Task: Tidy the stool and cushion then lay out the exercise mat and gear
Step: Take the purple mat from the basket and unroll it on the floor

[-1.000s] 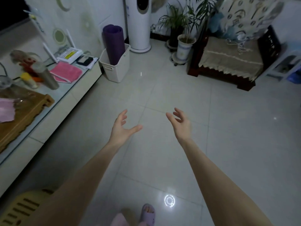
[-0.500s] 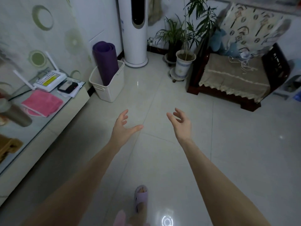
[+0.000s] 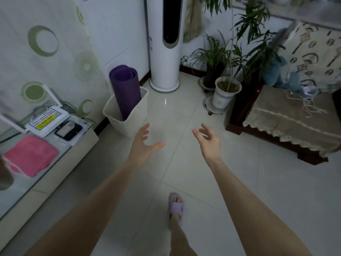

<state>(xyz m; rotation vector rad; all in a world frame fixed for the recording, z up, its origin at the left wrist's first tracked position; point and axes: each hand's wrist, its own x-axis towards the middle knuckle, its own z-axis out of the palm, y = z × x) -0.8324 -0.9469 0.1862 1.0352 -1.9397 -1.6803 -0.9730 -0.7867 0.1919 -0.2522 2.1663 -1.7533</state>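
Both arms are stretched forward over the tiled floor [image 3: 239,182]. The left hand [image 3: 143,143] and the right hand [image 3: 208,141] are spread wide, and nothing is held in them. The rolled purple mat [image 3: 125,89] is stood upright in a white bin [image 3: 129,124], just beyond the left hand.

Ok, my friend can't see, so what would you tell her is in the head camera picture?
A person holds an open left hand and right hand out over a pale tiled floor, facing a rolled purple mat that stands in a white basket. A tall white appliance and a potted plant stand behind, with a covered seat on the right.
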